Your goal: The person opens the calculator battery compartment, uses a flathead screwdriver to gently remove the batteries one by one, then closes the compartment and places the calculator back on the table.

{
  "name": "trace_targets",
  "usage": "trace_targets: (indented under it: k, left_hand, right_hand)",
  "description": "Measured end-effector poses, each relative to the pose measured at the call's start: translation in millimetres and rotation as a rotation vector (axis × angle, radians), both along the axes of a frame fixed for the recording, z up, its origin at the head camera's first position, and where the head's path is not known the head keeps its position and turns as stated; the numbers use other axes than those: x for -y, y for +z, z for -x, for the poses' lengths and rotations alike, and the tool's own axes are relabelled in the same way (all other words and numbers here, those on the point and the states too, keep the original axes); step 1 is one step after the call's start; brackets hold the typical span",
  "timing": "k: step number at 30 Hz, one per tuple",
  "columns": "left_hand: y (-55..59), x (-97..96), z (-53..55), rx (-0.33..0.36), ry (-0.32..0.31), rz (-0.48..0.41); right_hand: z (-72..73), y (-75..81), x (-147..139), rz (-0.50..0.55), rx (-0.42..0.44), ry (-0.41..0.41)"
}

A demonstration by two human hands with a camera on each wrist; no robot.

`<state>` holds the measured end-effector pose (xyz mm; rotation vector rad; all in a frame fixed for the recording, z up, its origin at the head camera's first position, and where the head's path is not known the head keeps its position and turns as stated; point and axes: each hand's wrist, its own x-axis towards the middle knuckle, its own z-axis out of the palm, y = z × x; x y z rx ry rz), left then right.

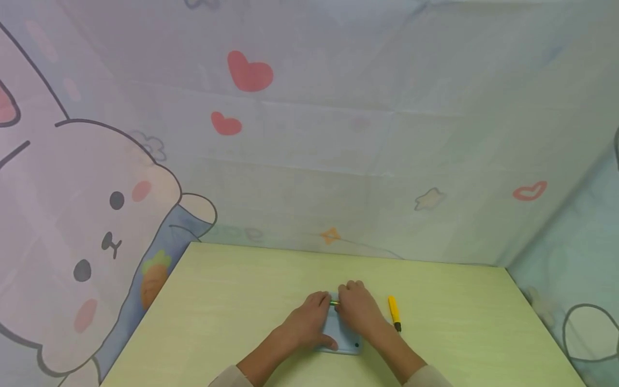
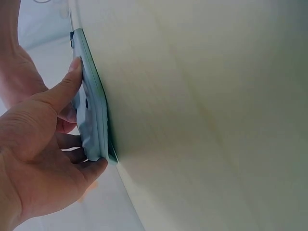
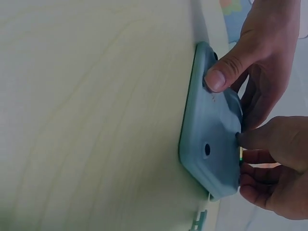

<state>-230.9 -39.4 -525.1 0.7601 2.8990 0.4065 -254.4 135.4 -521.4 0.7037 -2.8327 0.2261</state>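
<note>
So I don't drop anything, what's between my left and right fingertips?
In the head view, a green-and-yellow piece shows between your left hand and right hand, at the far end of the blue case.

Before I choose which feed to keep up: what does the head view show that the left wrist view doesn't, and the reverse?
Only the head view: the yellow tool with its dark end, the thin greenish piece at the fingertips, and the printed red hearts.

Only the left wrist view: the palm side of the left hand.

Both: the blue case, the left hand, the right hand and the pale table.
</note>
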Motion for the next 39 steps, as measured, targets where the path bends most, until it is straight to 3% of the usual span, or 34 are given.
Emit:
trace_targets:
  k: [6, 14, 26, 30, 36, 39]
  left_hand:
    - [-0.6, 0.8, 0.8, -0.002, -0.013, -0.008]
    - [-0.4, 0.6, 0.9, -0.004, -0.002, -0.004]
    - [2.3, 0.7, -1.0, 0.007, -0.005, -0.008]
    - [0.9, 0.9, 0.0, 0.006, -0.007, -0.007]
    - [-1.9, 0.1, 1.3, 0.009, -0.003, 0.000]
    - [-2.6, -0.3, 1.6, 0.011, 0.002, 0.006]
  right_hand:
    - [-0.4, 6.6, 4.5, -0.069, 0.020, 0.001]
    - [3.9, 4.9, 3.9, 0.069, 0.135, -0.039]
    - [4.2, 2.5, 1.1, 0.127, 0.154, -0.022]
    - [3.1, 1.5, 1.6, 0.133, 0.126, -0.023]
    - [-1.2, -2.4, 0.9, 0.028, 0.011, -0.068]
    - [-2.0, -2.2, -1.9, 0.019, 0.008, -0.077]
